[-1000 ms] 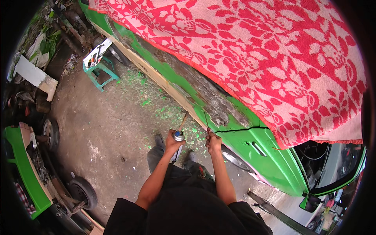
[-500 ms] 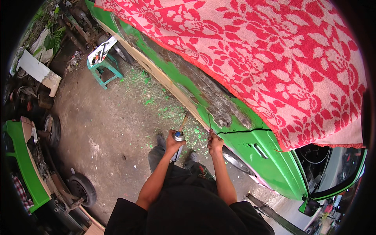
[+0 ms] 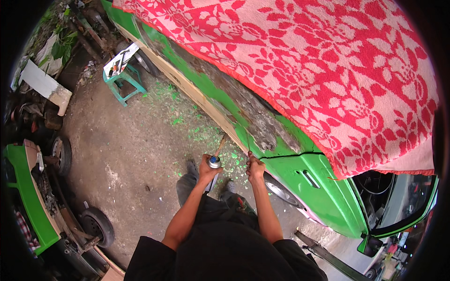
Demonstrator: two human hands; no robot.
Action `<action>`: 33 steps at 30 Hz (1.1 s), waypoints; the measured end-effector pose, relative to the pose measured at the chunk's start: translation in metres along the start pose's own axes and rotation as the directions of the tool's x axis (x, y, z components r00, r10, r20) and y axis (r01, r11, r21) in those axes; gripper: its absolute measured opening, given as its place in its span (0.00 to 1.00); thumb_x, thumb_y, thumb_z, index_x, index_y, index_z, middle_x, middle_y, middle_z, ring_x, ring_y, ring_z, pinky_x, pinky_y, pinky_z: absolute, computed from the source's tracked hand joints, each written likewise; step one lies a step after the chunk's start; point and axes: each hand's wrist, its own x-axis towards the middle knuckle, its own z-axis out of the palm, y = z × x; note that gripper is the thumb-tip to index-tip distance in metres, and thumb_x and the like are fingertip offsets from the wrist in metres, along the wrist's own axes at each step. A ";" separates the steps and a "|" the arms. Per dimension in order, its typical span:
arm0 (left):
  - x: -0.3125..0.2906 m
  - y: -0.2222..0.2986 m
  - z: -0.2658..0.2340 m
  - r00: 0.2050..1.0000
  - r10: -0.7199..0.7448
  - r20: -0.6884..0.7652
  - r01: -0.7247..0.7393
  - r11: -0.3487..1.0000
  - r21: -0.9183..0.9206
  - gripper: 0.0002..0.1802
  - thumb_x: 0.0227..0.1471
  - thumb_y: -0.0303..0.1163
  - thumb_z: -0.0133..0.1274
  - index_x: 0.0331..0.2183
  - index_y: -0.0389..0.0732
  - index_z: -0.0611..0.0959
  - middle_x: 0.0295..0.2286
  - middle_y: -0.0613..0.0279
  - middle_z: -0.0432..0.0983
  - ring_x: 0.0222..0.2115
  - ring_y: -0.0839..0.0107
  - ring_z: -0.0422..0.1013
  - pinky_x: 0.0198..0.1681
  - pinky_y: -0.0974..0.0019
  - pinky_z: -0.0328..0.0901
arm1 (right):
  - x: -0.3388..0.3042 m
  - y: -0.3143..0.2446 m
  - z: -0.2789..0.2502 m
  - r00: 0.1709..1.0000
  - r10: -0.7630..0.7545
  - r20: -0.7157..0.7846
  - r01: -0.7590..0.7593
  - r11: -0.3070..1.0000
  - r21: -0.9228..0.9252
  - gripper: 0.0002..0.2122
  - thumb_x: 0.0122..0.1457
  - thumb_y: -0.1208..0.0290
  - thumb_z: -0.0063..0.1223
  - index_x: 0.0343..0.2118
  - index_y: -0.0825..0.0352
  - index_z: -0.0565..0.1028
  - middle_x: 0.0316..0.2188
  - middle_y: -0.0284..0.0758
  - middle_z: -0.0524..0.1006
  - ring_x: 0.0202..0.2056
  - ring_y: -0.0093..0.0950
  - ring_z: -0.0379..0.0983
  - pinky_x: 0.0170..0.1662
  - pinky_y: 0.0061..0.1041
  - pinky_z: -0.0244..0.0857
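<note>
My left hand is closed around a canister with a silver rim and a blue middle. A tan, stick-like piece shows just beyond it, toward the car; whether the two are joined I cannot tell. My right hand grips a thin dark tool whose slim shaft points up at the car's side. Its handle is mostly hidden in my fingers. The green car has a rough, bare grey-brown patch above this hand, with green paint around it.
A red and pink floral towel drapes over the car. Green paint flakes litter the concrete floor. A teal stool with tools on top stands far left. Loose wheels and a green body panel lie at left.
My right hand has shifted slightly left and up, with the thin tool's shaft along the green side. My left hand keeps the canister in nearly the same place.
</note>
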 end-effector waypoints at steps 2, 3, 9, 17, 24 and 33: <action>0.000 -0.001 0.000 1.000 -0.006 0.015 0.006 0.999 -0.036 0.36 0.26 0.33 0.71 0.39 0.40 0.69 0.31 0.56 0.76 0.33 0.65 0.74 0.39 0.62 0.68 | 0.003 0.001 0.002 0.999 0.026 -0.036 -0.025 0.999 0.030 0.07 0.64 0.69 0.48 0.36 0.60 0.79 0.17 0.24 0.64 0.11 0.13 0.50 0.12 0.16 0.42; 0.000 -0.001 0.000 1.000 -0.009 0.022 0.010 0.998 -0.054 0.36 0.26 0.33 0.71 0.39 0.40 0.69 0.31 0.56 0.76 0.33 0.65 0.74 0.39 0.62 0.68 | 0.004 0.001 0.002 0.998 0.039 -0.052 -0.037 0.998 0.046 0.07 0.63 0.69 0.48 0.36 0.60 0.79 0.17 0.24 0.64 0.11 0.13 0.50 0.12 0.16 0.42; -0.003 0.009 -0.003 1.000 -0.010 0.026 0.012 0.998 -0.055 0.36 0.25 0.32 0.70 0.39 0.39 0.68 0.31 0.56 0.76 0.32 0.65 0.73 0.38 0.63 0.68 | 0.007 0.002 -0.012 1.000 0.018 0.018 -0.019 0.998 0.059 0.07 0.64 0.69 0.49 0.38 0.61 0.79 0.17 0.26 0.67 0.11 0.15 0.53 0.11 0.18 0.45; -0.005 0.010 -0.001 1.000 0.015 -0.004 -0.015 1.000 -0.001 0.36 0.25 0.31 0.70 0.39 0.39 0.68 0.31 0.57 0.76 0.32 0.66 0.73 0.39 0.62 0.68 | -0.005 -0.005 -0.003 0.999 0.046 0.015 -0.047 0.995 0.089 0.06 0.63 0.69 0.48 0.37 0.60 0.77 0.18 0.24 0.64 0.12 0.13 0.49 0.12 0.16 0.41; -0.003 0.003 -0.001 1.000 0.023 0.016 -0.023 0.999 -0.024 0.37 0.25 0.31 0.70 0.39 0.40 0.68 0.31 0.57 0.76 0.33 0.67 0.73 0.39 0.63 0.68 | 0.007 0.001 -0.014 0.987 0.076 0.140 -0.116 0.947 0.299 0.06 0.63 0.71 0.47 0.38 0.59 0.76 0.24 0.26 0.70 0.13 0.14 0.54 0.11 0.14 0.44; 0.000 0.002 0.001 0.999 0.004 0.048 -0.003 1.000 -0.021 0.35 0.27 0.28 0.70 0.39 0.40 0.68 0.33 0.62 0.73 0.34 0.72 0.70 0.40 0.67 0.67 | 0.032 0.008 -0.030 0.879 0.276 0.388 -0.458 0.714 0.530 0.07 0.64 0.67 0.46 0.40 0.60 0.76 0.25 0.28 0.71 0.12 0.14 0.49 0.10 0.13 0.42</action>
